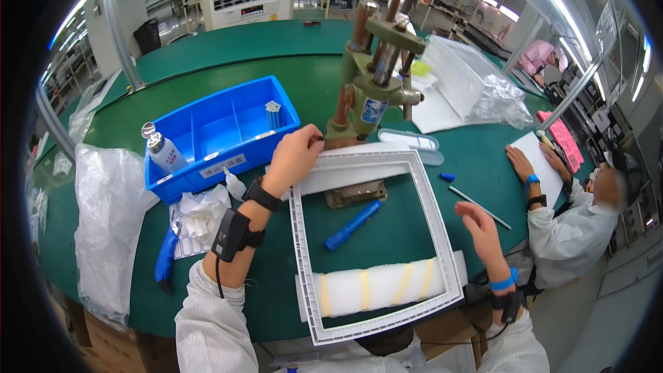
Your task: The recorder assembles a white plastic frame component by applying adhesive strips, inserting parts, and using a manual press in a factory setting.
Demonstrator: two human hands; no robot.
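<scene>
A white rectangular plastic frame (pixel 300 269) lies in front of me, its near side on a white foam roll (pixel 380 289) banded with yellow tape. At the frame's far left corner is my left hand (pixel 293 159), fingers pinched together. A small dark bit shows at its fingertips, too small to name. My right hand (pixel 481 233) hovers off the frame's right side, holding nothing, with its fingers apart and slightly bent. Inside the frame's opening lies a blue marker pen (pixel 353 225). The green metal base (pixel 356 194) of a hand press (pixel 373 90) shows there too.
On the left stands a blue divided bin (pixel 221 128) with a bottle (pixel 166 152) and thin sticks (pixel 274 116). Blue-handled pliers (pixel 166 259) and crumpled tissue (pixel 205 213) lie nearer. A pale rod (pixel 480 206) and blue cap (pixel 447 177) lie right. A co-worker (pixel 577 224) sits at right.
</scene>
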